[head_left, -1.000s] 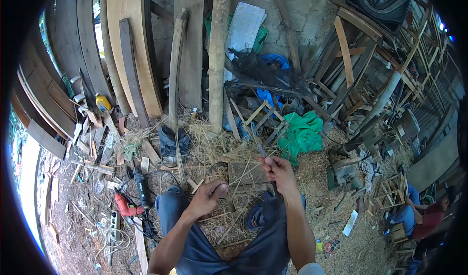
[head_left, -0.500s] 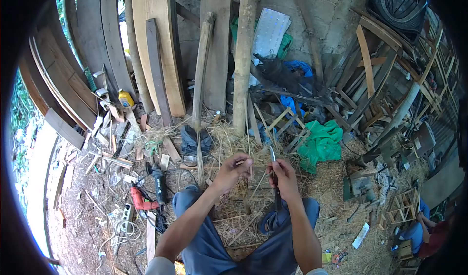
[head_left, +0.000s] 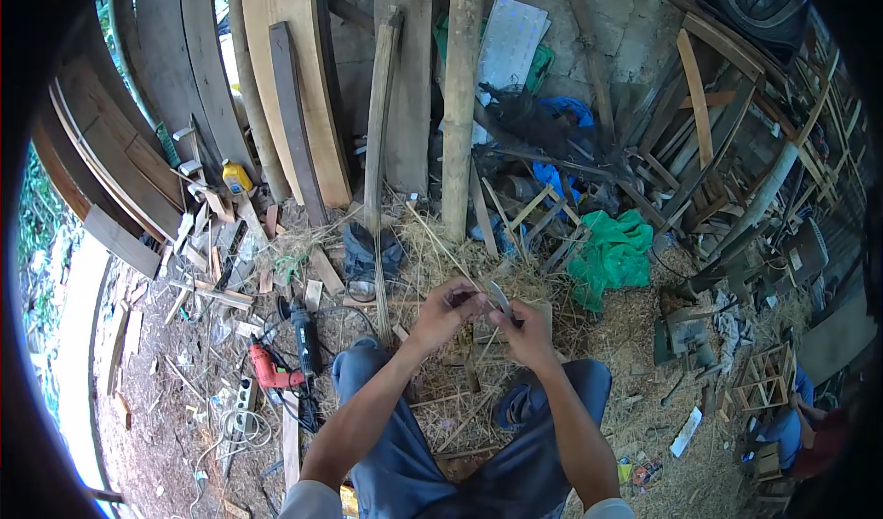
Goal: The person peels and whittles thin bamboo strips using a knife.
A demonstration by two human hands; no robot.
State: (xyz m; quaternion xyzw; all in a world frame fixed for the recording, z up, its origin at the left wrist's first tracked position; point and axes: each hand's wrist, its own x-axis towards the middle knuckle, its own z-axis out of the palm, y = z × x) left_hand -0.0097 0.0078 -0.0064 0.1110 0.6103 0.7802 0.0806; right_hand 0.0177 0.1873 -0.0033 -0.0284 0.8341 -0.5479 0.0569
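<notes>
My left hand (head_left: pixel 449 315) is closed on a thin pale wooden strip (head_left: pixel 446 251), which slants up and away to the left. Close beside it, my right hand (head_left: pixel 527 333) grips a knife (head_left: pixel 498 295) with its blade pointing up toward the strip. The blade lies against or very near the strip; I cannot tell which. The knife's handle is mostly hidden in the right fist. Both hands are held between my knees, above ground littered with straw-like shavings.
A red power drill (head_left: pixel 272 369) and a dark angle grinder (head_left: pixel 303 335) lie left of my leg, by a power strip (head_left: pixel 243 403). Boards (head_left: pixel 294 86) lean on the wall. A green sheet (head_left: pixel 612 255) lies ahead right. Another person (head_left: pixel 809 436) sits at far right.
My hands have come together, the right one moving left. The strip, upright before, now tilts to the upper left, and the knife blade has moved next to it.
</notes>
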